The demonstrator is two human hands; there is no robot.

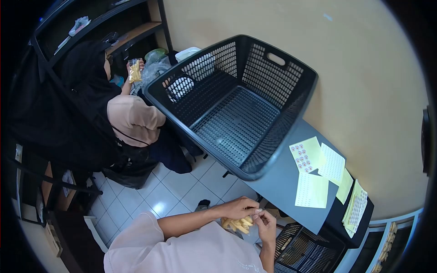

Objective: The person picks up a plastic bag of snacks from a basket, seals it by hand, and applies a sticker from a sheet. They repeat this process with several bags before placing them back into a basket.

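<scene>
Close to my chest, my left hand and my right hand meet with fingers pinched together. Between and below them is a small clear bag of pale yellow stick snacks, held at its upper end by both hands. My left hand partly covers the bag. Just beyond my hands stands the grey table, carrying a large black plastic basket with perforated walls and nothing inside.
Sticker sheets lie on the table's right part, with another stack beside them. A second black basket is low at right. At left, a person holds a similar snack bag near shelves.
</scene>
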